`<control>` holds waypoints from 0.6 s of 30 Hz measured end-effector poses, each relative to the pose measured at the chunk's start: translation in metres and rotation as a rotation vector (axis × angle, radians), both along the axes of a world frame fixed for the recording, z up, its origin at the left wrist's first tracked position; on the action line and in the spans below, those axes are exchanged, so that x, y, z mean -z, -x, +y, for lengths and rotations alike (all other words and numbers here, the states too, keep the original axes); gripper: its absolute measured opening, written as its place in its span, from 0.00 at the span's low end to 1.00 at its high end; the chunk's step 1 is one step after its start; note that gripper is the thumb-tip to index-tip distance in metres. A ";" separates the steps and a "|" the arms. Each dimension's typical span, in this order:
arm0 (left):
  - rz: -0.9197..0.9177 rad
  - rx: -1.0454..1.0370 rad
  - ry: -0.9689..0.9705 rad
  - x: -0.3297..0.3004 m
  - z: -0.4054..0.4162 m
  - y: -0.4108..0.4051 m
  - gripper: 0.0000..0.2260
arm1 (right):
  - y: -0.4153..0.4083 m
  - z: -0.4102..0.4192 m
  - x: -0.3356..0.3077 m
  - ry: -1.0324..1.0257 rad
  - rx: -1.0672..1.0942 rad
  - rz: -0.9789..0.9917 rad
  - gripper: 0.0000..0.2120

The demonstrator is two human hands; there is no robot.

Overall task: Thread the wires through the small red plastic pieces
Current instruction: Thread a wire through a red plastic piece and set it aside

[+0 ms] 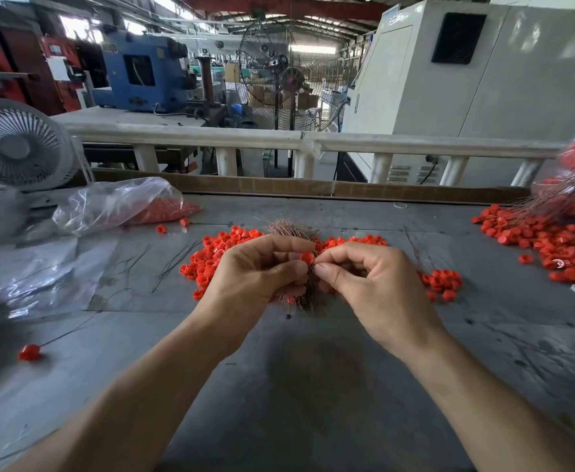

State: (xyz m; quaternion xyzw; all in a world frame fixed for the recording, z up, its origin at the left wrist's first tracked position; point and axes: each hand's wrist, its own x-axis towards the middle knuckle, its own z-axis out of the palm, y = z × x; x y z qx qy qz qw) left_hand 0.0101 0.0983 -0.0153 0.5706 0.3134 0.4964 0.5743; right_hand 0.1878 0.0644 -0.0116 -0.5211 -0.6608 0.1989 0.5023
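Factory hall w/ machines behind; grey worktable (313, 386) in front of me, railing at far edge.

Hands: my left hand (255, 270) raised over table centre, thumb and forefinger pinching one small red piece (307, 257); lower fingers curled round a bundle of copper wires (308, 296), which pokes out above the hand (291, 229) and below it. My right hand (367, 284) meets it from the right, thumb and forefinger tips pressed together right at the red piece, remaining fingers curled. Presumably a wire end in that pinch, but too fine to confirm. Hands touching at the fingertips.

Stock: loose pile of red pieces (211, 257) on table directly behind/under hands, spreading to both sides. Second pile (545, 243) far right, mixed w/ wires, apparently threaded. Single red piece w/ wire attached (29, 352) lying near left, well apart from the rest. A few stray dark wires (173, 264) left of main pile.

Other: clear plastic bag (115, 202) holding red pieces, far left; flat plastic sheet (40, 267) beside it; small white fan (16, 144) at left corner; large pedestal fan (291, 76) beyond railing.
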 end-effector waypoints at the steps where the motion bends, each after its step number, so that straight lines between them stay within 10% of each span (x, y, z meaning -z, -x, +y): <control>1: 0.000 0.002 0.000 0.000 0.000 0.000 0.12 | 0.000 0.000 0.000 0.002 0.001 0.003 0.05; 18: -0.013 0.011 0.073 -0.004 -0.003 0.002 0.11 | 0.000 0.001 0.003 0.009 -0.052 0.090 0.07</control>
